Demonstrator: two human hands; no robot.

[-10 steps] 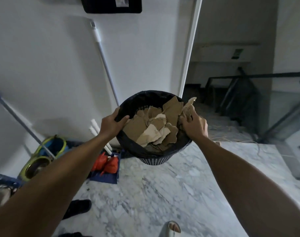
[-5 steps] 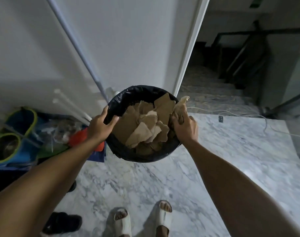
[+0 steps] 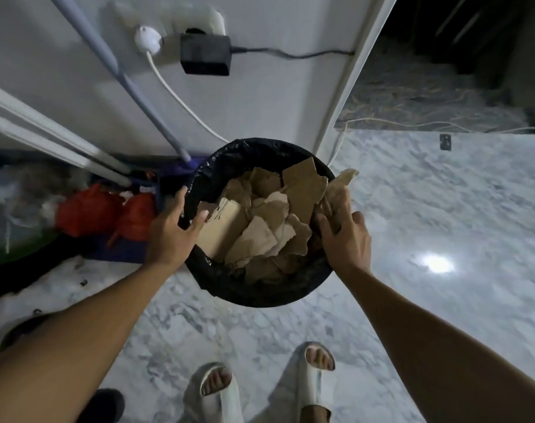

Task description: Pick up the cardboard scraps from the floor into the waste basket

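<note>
- The left forearm enters from the lower left corner and reaches up and forward, bare to the wrist.
- The left hand (image 3: 171, 232) sits at the left rim of the waste basket (image 3: 217, 279), thumb hooked over the rim on the inside, fingers spread along the outside.
- The right forearm enters from the lower right corner, angled up and inward.
- The right hand (image 3: 344, 236) is at the basket's right rim, back of the hand towards the camera, fingers loosely extended; motion blur hides whether they grip.
- Both feet (image 3: 316, 366) stand below in pale open-toed slides.
</note>
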